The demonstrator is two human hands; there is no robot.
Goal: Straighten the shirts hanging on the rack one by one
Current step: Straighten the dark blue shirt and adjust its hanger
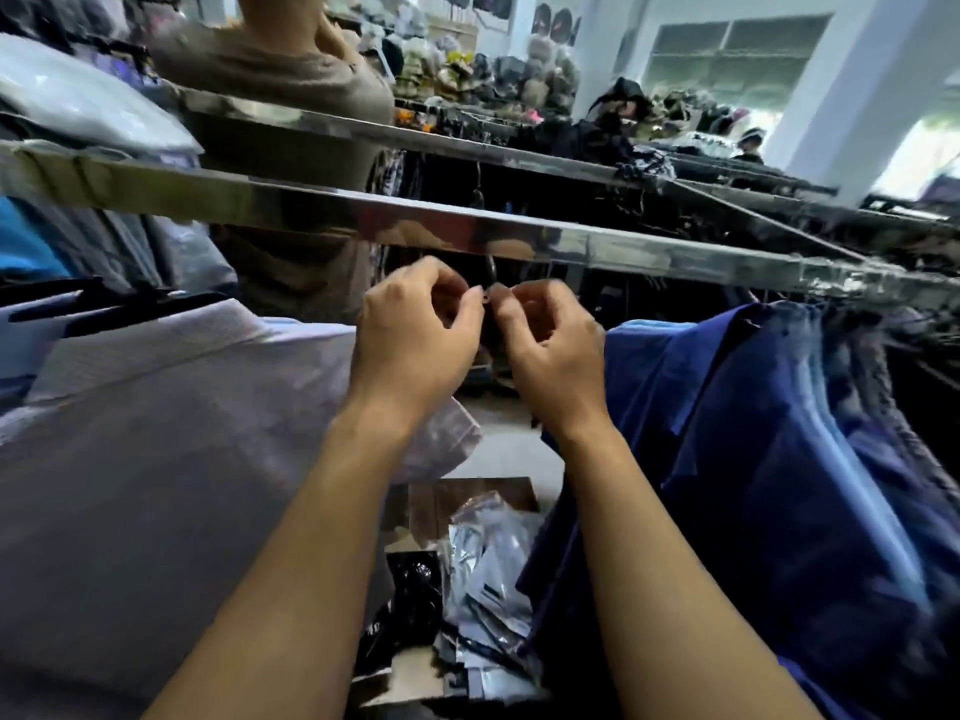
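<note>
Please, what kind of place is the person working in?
Probably a clothing shop or stockroom: shirts like the blue shirt hang from a chrome rack rail, a dressed mannequin torso stands behind it, and plastic packages lie below.

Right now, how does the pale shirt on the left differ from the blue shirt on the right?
The pale shirt is light lilac-grey; the blue shirt is dark. The pale shirt lies broad and smooth; the blue shirt falls in bunched folds. Both hang under the rail, and neither is held: the left hand and right hand pinch a small item.
</note>
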